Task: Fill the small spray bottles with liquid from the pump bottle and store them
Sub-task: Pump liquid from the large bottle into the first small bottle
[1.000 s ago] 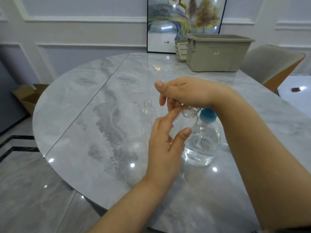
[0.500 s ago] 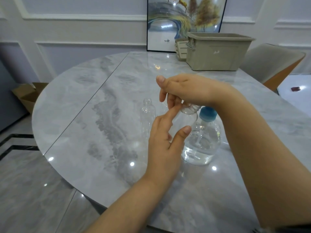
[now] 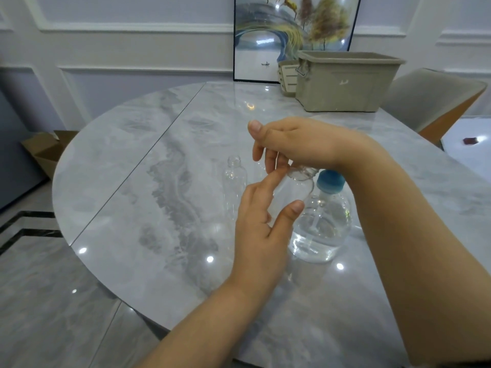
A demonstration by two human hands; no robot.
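Note:
A small clear spray bottle (image 3: 297, 191) without a top is held tilted above the table, between my left hand's (image 3: 261, 229) thumb and fingers. Over its open neck curls my right hand (image 3: 295, 144), fingers closed at the neck and touching my left index fingertip. Whatever else those fingers hold is hidden. A second small clear bottle (image 3: 235, 179) stands upright and uncapped on the table just left of my hands. The pump bottle (image 3: 322, 227), round and clear with a blue cap and partly full of clear liquid, stands right behind the held bottle.
The grey marble table (image 3: 148, 197) has a seam running diagonally on its left. A beige storage bin (image 3: 345, 83) and a smaller basket (image 3: 287, 78) stand at the far edge, before a framed picture (image 3: 292, 27). A chair (image 3: 435, 102) is at the right, a cardboard box (image 3: 45, 152) on the floor at the left.
The held bottle has tipped and risen slightly, so more of its body and neck shows. Both hands stay together at the same spot.

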